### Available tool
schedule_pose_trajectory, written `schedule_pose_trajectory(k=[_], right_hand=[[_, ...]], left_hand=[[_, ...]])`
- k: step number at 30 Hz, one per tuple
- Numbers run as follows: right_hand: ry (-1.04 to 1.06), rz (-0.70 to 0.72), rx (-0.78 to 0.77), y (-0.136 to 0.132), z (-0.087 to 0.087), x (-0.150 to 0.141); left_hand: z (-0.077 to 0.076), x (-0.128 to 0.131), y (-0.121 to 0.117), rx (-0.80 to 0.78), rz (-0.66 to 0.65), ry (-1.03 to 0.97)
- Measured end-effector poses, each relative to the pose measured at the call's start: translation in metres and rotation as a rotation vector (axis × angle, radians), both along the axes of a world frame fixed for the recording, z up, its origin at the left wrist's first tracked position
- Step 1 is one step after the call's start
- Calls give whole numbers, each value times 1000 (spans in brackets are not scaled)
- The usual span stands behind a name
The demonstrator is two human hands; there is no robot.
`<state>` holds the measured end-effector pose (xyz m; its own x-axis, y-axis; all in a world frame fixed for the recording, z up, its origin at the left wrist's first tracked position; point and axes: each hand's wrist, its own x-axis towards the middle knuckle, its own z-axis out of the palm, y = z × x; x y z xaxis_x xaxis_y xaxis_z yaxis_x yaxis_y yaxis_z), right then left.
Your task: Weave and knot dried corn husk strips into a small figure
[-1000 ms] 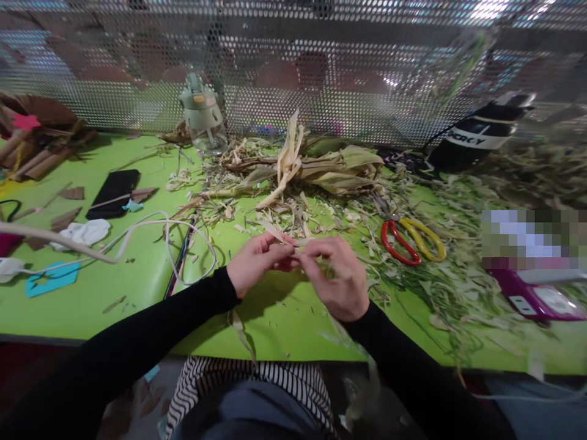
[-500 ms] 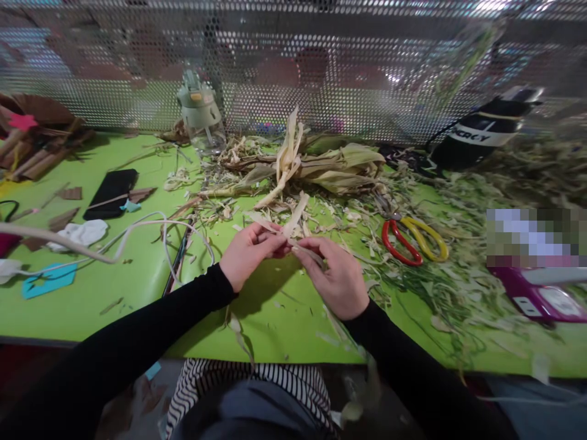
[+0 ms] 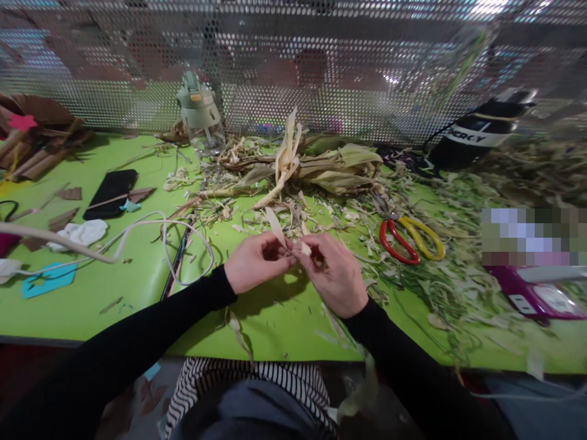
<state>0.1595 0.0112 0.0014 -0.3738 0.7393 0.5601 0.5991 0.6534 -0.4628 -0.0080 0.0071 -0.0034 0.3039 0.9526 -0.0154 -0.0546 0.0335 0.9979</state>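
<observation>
My left hand [image 3: 254, 263] and my right hand [image 3: 334, 272] meet over the green table [image 3: 114, 287], both pinched on a pale strip of dried corn husk [image 3: 277, 227]. One end of the strip sticks up and away from my left fingertips. Both arms wear black sleeves. Behind the hands lies a bundle of dried corn husks [image 3: 316, 165] amid several loose shreds.
Red and yellow scissors [image 3: 410, 238] lie right of my hands. A black phone [image 3: 111, 192], a white cable [image 3: 151, 229] and paper scraps lie at the left. A green-lidded bottle [image 3: 200, 116] and a black bottle [image 3: 479, 131] stand by the perforated metal screen. A purple device [image 3: 534, 296] sits at the right.
The husk strip has been folded or twisted between my fingers; its free end now points up from my left hand. Both hands stay close together in the same spot.
</observation>
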Motion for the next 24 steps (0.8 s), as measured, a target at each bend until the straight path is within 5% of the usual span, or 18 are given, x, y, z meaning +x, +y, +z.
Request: schedule_pose_trajectory(k=[5, 13, 24], right_hand=[[86, -35, -125, -2, 2, 0], [-1, -88, 97, 0, 5, 0], [-64, -75, 78, 1, 4, 4]], left_hand=[[6, -1, 3, -80, 34, -49], [7, -3, 6, -154, 125, -192], [6, -2, 3, -200, 116, -237]])
